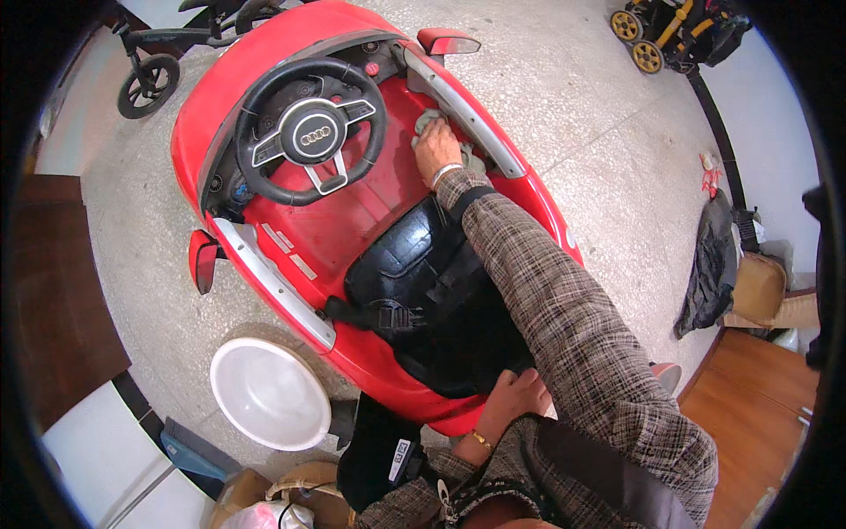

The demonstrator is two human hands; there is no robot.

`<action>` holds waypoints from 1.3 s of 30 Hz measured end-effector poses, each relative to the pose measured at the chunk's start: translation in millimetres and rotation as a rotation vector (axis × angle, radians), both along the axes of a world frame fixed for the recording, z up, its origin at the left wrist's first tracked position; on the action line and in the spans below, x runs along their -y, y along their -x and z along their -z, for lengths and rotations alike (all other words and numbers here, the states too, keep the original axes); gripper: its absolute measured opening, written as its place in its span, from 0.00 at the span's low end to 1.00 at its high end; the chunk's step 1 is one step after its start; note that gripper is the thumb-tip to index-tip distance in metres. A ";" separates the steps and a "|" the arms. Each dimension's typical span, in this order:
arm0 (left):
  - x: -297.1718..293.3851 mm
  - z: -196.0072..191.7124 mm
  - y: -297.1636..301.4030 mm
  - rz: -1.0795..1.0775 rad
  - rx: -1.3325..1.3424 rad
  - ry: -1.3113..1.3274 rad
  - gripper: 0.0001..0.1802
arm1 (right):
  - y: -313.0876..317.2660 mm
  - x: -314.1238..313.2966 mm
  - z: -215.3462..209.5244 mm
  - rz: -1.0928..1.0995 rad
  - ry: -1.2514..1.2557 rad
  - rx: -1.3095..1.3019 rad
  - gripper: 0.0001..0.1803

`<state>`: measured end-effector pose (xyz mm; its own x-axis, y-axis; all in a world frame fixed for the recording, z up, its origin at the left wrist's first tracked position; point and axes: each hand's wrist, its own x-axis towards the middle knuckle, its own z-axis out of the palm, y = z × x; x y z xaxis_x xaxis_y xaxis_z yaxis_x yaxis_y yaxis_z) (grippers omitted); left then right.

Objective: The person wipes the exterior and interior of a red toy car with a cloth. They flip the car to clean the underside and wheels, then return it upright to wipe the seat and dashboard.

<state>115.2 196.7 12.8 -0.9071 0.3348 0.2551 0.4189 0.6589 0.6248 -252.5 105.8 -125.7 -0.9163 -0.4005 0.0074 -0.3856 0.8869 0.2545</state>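
A red ride-on toy car (344, 220) stands in front of me, with a black steering wheel (382, 145) and a black seat (397, 256). My right hand (436, 150) reaches across the seat into the footwell. Its fingers are closed on a grey-green cloth (473, 161), pressed against the inner right side of the car. Part of the cloth is hidden under the hand. Near the back edge of the seat rests my left hand (515, 397), fingers laid down and holding nothing that I can see. A dark seat belt (449, 278) lies over the seat.
A white basin (269, 392) sits on the speckled floor to the car's left. Beyond the car stands a small black balance bike (152, 84). A folded stroller (679, 35) is at the far right. A black bag (709, 260) and a cardboard box (758, 286) lie along the right wall.
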 end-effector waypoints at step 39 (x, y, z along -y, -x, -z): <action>13.9 -76.8 31.3 0.000 0.079 0.059 0.34 | -236.6 -325.9 -232.7 0.745 1.911 0.327 0.19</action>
<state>83.9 182.7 89.6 -0.9235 0.3474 0.1629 0.3702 0.6953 0.6160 -15.8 431.8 107.0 -0.9167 0.2766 -0.2885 0.2609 -0.1328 -0.9562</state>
